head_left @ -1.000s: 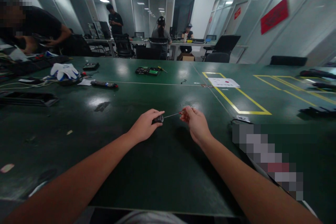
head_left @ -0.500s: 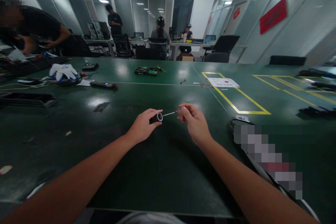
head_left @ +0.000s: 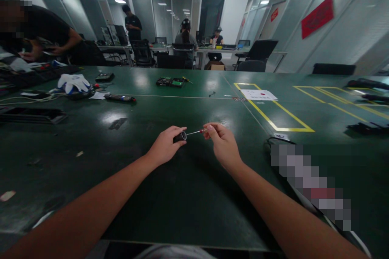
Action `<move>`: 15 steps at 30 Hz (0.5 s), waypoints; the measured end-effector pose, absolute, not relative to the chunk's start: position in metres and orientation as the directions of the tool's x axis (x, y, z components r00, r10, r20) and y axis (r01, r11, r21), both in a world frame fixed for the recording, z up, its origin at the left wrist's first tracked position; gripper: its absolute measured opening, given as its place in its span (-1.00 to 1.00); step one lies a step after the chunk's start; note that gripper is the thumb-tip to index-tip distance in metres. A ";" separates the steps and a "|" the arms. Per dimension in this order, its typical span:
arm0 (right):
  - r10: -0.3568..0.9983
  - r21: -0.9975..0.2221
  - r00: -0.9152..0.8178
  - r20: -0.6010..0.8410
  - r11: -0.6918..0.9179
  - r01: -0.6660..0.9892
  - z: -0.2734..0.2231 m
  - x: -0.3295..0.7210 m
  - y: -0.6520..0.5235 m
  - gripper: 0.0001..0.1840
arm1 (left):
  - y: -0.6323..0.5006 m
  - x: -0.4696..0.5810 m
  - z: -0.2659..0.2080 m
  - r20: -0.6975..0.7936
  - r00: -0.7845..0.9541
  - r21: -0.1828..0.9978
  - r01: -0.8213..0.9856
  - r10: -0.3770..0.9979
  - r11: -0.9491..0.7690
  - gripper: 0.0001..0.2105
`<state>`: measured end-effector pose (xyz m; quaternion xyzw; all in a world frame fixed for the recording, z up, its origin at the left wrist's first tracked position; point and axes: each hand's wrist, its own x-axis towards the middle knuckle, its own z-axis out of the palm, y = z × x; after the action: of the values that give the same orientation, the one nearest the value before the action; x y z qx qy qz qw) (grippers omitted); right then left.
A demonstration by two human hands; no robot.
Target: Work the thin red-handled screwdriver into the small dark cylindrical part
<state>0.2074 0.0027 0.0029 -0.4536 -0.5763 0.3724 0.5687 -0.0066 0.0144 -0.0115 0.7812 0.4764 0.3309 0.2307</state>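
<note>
My left hand (head_left: 165,145) is closed around a short black cylinder (head_left: 180,136) with a pale ring at its open end, which faces right. Between the thumb and fingers of my right hand (head_left: 224,141) is a small screwdriver (head_left: 203,131) with a reddish, see-through handle. Its thin metal shaft points left at the ringed end of the cylinder. Whether the tip is inside the cylinder or just in front of it, I cannot tell. Both hands are held over the green table (head_left: 182,198).
At the left lie white gloves (head_left: 73,83), a pen-shaped tool (head_left: 120,98) and a black tray (head_left: 32,115). An open case with green parts (head_left: 170,82) sits farther back. A white sheet (head_left: 258,94) overlaps yellow tape. A blurred-out strip (head_left: 310,186) lies by my right forearm. Several people are beyond.
My right hand has shifted slightly left with the screwdriver, bringing the handle a little nearer to the cylinder. My left hand keeps its hold, almost still.
</note>
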 end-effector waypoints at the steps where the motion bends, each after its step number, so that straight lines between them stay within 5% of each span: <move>1: 0.950 -0.950 0.067 0.306 0.300 0.087 0.000 0.207 0.004 -0.75 | 0.014 -0.006 -0.011 0.293 0.327 0.668 0.602 0.898 -0.437 -0.56; 8: 0.979 -0.904 0.093 -0.179 -0.127 -0.409 -0.013 0.222 0.028 -0.75 | 0.018 -0.002 -0.005 0.374 0.461 0.518 0.616 0.805 -0.593 -0.51; 15: 0.971 -0.964 0.237 -0.035 0.029 -0.264 -0.020 0.227 0.033 -0.76 | 0.021 -0.009 -0.013 0.234 0.481 0.532 0.664 0.845 -0.525 -0.52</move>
<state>0.2270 0.0333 -0.0198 -0.4860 -0.3636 0.4991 0.6184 -0.0092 0.0207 -0.0125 0.8397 0.4493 0.2399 0.1884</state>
